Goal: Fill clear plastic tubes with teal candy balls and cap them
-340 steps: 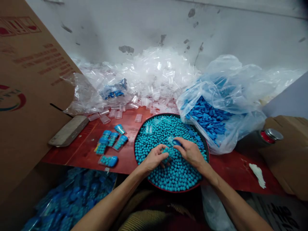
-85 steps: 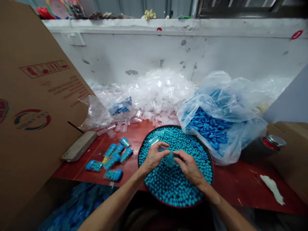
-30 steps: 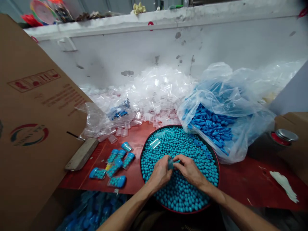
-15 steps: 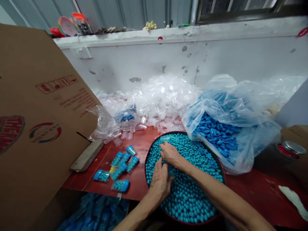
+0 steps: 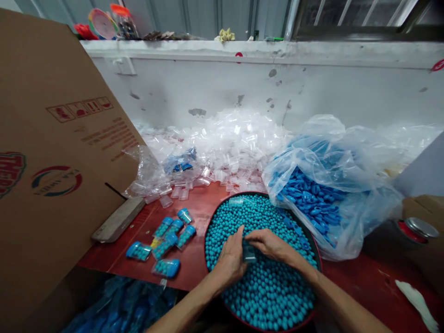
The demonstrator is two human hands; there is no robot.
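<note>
A round tub (image 5: 207, 240) with a dark red rim is filled with turquoise beads (image 5: 274, 296). Over the beads my left hand (image 5: 229, 259) is closed around a small clear plastic cup (image 5: 249, 254). My right hand (image 5: 270, 244) reaches in from the other side, its fingers drawn together at the cup's upper end; what they pinch is hidden. Another clear cup (image 5: 236, 201) lies on the beads at the far rim. Several blue clips (image 5: 298, 233) rest on the beads at the tub's right.
Several filled cups with blue caps (image 5: 166, 268) lie left of the tub on the red table (image 5: 138, 231). Clear cups (image 5: 239, 143) are heaped along the wall. A plastic bag (image 5: 350, 231) of blue parts stands at right. A cardboard box (image 5: 62, 152) borders the left.
Both hands have moved nearer me over the beads. My right hand has shifted from the far side to the right of my left hand, and the cup between them now shows more clearly.
</note>
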